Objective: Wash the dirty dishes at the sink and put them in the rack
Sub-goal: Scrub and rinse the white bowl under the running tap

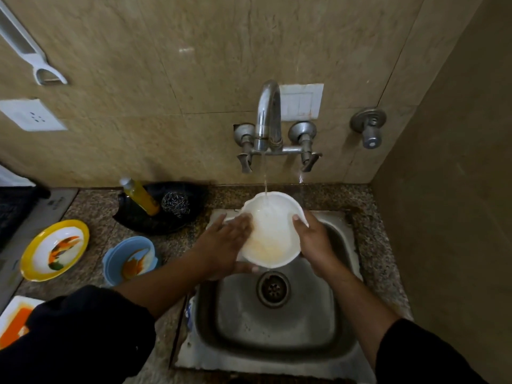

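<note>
A white bowl (273, 231) with a yellowish smear inside is tilted over the steel sink (277, 325), under water running from the tap (267, 117). My left hand (227, 245) holds the bowl's left side, fingers across the rim and thumb beneath. My right hand (311, 236) grips the right rim, thumb inside the edge. On the counter to the left wait a yellow-rimmed plate (54, 249) with orange and green stains, a blue bowl (130, 259) with orange residue, and a white plate (13, 318) smeared orange, partly hidden by my left sleeve.
A black tray (155, 220) behind the sink holds a yellow soap bottle (141, 196) and a steel scrubber (175, 202). A second valve (370, 128) sticks out of the wall at right. A side wall closes in the right of the sink. No rack is in view.
</note>
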